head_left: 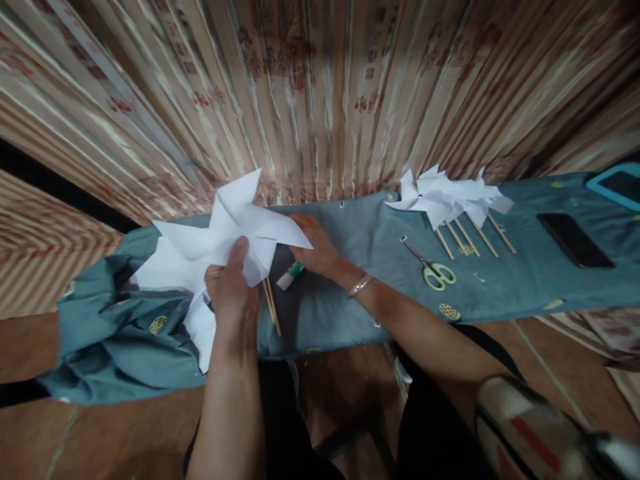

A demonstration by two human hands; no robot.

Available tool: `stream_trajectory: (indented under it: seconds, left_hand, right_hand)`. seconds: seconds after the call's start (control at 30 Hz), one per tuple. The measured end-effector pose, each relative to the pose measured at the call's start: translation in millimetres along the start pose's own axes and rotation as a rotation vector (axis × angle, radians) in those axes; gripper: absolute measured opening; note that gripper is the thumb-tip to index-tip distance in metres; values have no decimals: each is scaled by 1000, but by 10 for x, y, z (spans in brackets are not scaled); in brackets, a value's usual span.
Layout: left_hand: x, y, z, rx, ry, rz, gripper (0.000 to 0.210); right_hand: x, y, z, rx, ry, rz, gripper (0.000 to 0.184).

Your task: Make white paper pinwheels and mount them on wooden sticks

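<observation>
My left hand [230,277] is closed on a white paper pinwheel [233,230], with its thumb pressed on the front near the middle. Behind the pinwheel's right blade is my right hand [315,247], wearing a bracelet; the paper hides most of its fingers, so its grip does not show. More white folded paper [167,267] lies under and left of the held pinwheel. Below it, thin wooden sticks [271,307] rest on the cloth. A small green-and-white block [290,275] lies beside them, under my right hand.
Several finished pinwheels on sticks [450,197] lie in a row at the right. Green-handled scissors [436,273] lie in front of them. Farther right are a black phone [575,240] and a blue-framed device [617,185]. A curtain [320,100] hangs behind the cloth-covered surface [350,307].
</observation>
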State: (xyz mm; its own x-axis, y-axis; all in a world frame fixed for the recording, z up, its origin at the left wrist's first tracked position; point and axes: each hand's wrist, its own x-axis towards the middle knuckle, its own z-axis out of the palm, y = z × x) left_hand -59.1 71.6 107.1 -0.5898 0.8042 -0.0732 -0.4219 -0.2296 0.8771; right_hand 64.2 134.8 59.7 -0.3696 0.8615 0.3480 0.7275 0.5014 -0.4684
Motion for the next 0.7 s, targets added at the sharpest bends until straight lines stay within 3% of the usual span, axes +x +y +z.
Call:
stream_trajectory:
  seconds: [0.1, 0.2, 0.37, 0.53, 0.7]
  left_hand:
    - [30, 65, -7, -1, 63, -3, 3]
    - [52, 76, -26, 1, 73, -7, 3]
    - [57, 47, -21, 8, 76, -1, 4]
    - [11, 68, -4, 82, 84, -41, 3]
    - [-32, 89, -29, 110, 86, -75, 3]
  right_hand:
    - [254, -39, 166, -131, -71, -39, 36]
    - [398, -56, 267, -172, -114, -71, 32]
    - [555, -93, 263, -253, -193, -104, 24]
    - [743, -121, 240, -373, -270, -120, 35]
    - [837, -108, 295, -428, -306, -102, 36]
